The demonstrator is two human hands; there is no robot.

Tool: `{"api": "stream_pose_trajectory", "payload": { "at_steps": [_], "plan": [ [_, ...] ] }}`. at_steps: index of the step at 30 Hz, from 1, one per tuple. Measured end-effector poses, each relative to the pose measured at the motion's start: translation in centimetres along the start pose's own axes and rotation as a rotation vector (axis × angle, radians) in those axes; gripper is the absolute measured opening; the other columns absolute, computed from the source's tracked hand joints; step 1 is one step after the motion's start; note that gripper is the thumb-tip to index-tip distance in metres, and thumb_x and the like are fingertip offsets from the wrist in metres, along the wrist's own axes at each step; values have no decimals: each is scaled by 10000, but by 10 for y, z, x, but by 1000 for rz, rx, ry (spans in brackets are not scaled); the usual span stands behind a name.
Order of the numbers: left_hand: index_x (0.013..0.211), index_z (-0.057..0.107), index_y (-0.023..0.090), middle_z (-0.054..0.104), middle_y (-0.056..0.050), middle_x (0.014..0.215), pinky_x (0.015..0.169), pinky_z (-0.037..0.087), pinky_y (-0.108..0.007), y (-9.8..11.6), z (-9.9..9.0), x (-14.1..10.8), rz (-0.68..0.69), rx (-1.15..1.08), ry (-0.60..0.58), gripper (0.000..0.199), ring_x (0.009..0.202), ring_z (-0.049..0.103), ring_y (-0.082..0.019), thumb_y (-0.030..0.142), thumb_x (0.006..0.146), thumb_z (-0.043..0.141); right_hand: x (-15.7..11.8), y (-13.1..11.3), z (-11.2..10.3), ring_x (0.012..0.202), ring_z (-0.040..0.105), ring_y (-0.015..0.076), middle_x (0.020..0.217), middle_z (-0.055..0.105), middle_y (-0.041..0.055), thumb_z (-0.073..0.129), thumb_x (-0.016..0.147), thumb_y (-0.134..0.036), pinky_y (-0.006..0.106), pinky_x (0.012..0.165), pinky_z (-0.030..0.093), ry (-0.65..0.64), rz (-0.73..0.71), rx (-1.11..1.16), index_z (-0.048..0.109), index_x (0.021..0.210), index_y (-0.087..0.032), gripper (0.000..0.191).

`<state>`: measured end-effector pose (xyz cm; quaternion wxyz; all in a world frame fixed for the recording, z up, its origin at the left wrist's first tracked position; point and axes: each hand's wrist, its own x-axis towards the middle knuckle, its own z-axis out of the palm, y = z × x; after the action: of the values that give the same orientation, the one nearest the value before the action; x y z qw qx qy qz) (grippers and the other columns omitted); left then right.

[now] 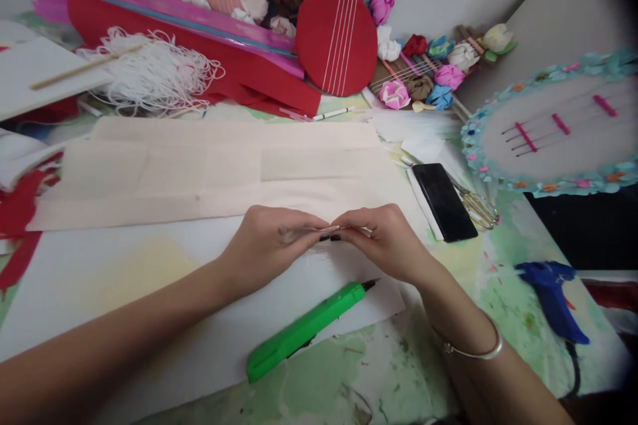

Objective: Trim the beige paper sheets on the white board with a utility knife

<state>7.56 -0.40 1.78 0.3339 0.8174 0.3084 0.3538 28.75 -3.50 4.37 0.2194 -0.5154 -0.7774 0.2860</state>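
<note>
Head view: the left hand [272,242] and right hand [391,239] angle inward, fingertips nearly meeting, each grip pinched on a thin piece [323,230] above the white sheet [209,339]. A cutter [306,332] lies nearer, cloth [149,166] beyond, phone [445,202] and glue gun [552,295] rightward.
</note>
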Motion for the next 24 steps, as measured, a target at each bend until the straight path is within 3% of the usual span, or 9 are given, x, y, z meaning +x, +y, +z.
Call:
{"api": "stream_pose_trajectory", "payload": {
  "at_steps": [4, 12, 19, 24],
  "plan": [
    [836, 766, 223, 772, 41, 819, 682, 523, -200, 3, -5, 6, -228, -107, -52, 122, 741, 716, -135, 218, 846, 645, 7, 2, -2, 653, 610, 95, 724, 721, 10, 588, 876, -145, 195, 638, 413, -57, 2, 79, 742, 856, -130, 156],
    [777, 785, 203, 763, 22, 749, 598, 487, -166, 5, -5, 11, -343, -317, -54, 90, 692, 689, -125, 241, 807, 709, 7, 1, -2, 601, 495, 73, 618, 588, -23, 581, 879, -175, 186, 582, 363, -76, -42, 146, 714, 771, -112, 182],
    [774, 802, 216, 766, -3, 748, 542, 485, -141, 5, -6, 11, -459, -454, -73, 65, 635, 681, -119, 254, 773, 749, 6, 6, 1, 675, 618, 119, 708, 712, 17, 622, 851, -193, 214, 634, 460, -58, -1, 372, 741, 769, -139, 155],
    [802, 805, 236, 770, -12, 777, 557, 499, -145, 4, -5, 11, -478, -512, -97, 62, 662, 693, -124, 247, 780, 748, 5, 5, 1, 668, 641, 116, 704, 728, 20, 630, 841, -171, 211, 628, 474, -46, -24, 405, 746, 757, -141, 146]
  ]
}}
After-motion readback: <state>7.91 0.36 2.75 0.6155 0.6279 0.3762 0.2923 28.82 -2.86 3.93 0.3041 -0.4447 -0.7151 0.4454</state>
